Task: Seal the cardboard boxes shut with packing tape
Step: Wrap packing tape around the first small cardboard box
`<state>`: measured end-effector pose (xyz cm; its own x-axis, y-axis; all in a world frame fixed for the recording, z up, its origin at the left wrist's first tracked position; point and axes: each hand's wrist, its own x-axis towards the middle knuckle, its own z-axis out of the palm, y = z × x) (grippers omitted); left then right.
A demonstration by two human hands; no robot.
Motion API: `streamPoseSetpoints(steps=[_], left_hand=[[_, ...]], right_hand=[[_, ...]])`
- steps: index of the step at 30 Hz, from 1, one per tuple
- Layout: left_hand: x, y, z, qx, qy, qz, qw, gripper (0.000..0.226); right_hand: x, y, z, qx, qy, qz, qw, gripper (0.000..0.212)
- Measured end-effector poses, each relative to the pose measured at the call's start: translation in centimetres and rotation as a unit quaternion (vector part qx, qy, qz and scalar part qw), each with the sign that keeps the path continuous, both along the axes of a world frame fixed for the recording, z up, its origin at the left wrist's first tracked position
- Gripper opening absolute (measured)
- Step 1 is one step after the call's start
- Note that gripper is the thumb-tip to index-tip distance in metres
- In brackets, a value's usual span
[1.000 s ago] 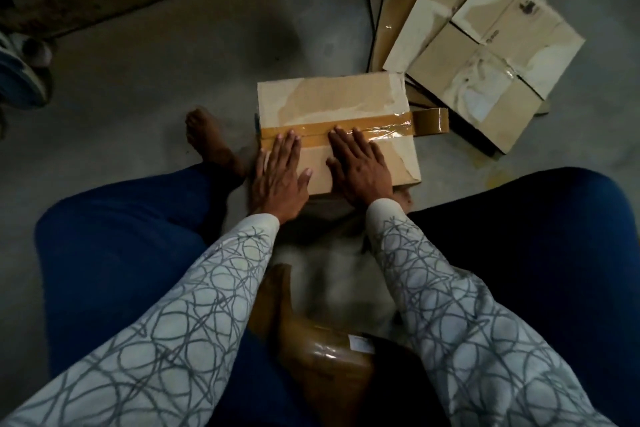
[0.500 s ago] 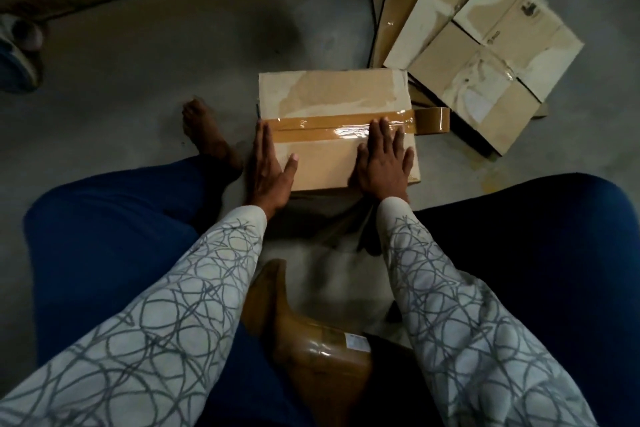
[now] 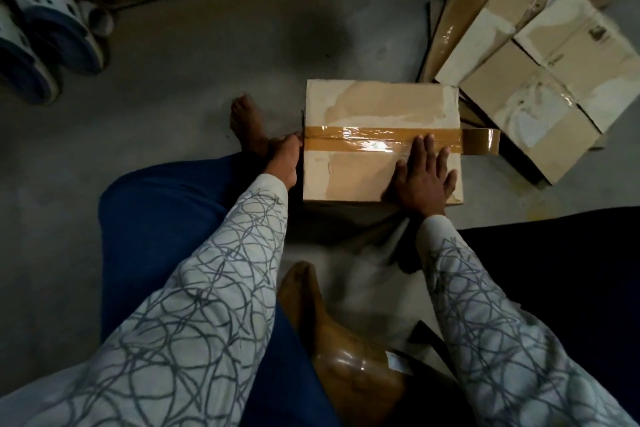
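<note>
Tape (image 3: 363, 143) runs as one brown strip along the top seam of the cardboard box (image 3: 381, 104), which stands on the floor (image 3: 207, 55) between the person's legs. The strip reaches from the left edge to the right edge, where the tape roll (image 3: 482, 141) hangs uncut, just beyond the box. The right hand (image 3: 424, 178) lies flat on the near right part of the top, fingers straight and spread, fingertips on the strip. The left hand (image 3: 284, 157) is at the left edge, where the strip ends; its fingers bend toward the side face, but whether they pinch the tape end or only press it cannot be told. The step in hand appears to be smoothing and anchoring the laid strip. The next move probably calls for cutting or tearing the strip at the right edge while one hand holds the box steady, then pressing the free end down the right side. Further boxes (image 3: 540, 80) lie near the far right corner, and their seams should be checked for tape.
</note>
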<state>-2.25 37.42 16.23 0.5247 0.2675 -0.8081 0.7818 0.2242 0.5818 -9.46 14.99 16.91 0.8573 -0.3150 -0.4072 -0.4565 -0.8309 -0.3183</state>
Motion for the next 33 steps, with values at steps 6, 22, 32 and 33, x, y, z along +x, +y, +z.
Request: streamPoseSetpoints(steps=[6,22,32,33], left_hand=[[0.2,0.2,0.0,-0.009,-0.009,0.031,0.999,0.025],[-2.5,1.8,1.3,0.037,-0.133,0.063,0.988,0.021],[-2.5,1.5,0.9,0.083,-0.166,0.092,0.978,0.023],[-2.3,1.3,1.0,0.115,-0.193,0.102,0.969,0.022]], right_hand=[[0.0,0.0,0.2,-0.009,0.010,-0.001,1.000,0.062],[9.6,12.9,5.9,0.101,-0.102,0.274,0.951,0.049],[13.1,15.8,4.7,-0.084,-0.079,0.326,0.938,0.038],[13.0,15.9,4.5,-0.088,-0.085,0.313,0.942,0.039]])
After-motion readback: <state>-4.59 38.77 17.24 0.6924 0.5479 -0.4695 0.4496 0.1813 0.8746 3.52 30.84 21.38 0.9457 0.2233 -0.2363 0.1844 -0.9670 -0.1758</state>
